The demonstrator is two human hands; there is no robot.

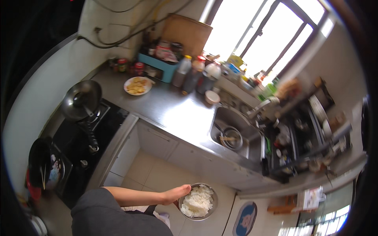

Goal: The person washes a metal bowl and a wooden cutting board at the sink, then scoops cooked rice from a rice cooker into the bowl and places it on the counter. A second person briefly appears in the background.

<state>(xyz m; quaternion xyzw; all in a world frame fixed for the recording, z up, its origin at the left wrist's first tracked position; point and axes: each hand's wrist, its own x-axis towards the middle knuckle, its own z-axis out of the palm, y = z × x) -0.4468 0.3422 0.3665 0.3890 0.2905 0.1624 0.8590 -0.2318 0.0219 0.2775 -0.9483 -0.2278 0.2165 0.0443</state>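
My left hand (177, 195) grips the rim of a metal bowl (215, 204) from its left side, with the thumb at the edge. A heap of white cooked rice (198, 201) fills the bowl, which is over the tiled floor in front of the counter. The fingers under the bowl are mostly hidden. A dark short sleeve (112, 214) covers my left upper arm. My right hand is out of the picture.
A wok (80, 100) sits on the black stove (73, 137); a darker pan (38, 163) with chopsticks is nearer. Yellow food fills a plate (126, 87) on the counter. Bottles (182, 71) stand behind. The sink (226, 115) holds a metal pot (237, 144). A mat (245, 219) lies at right.
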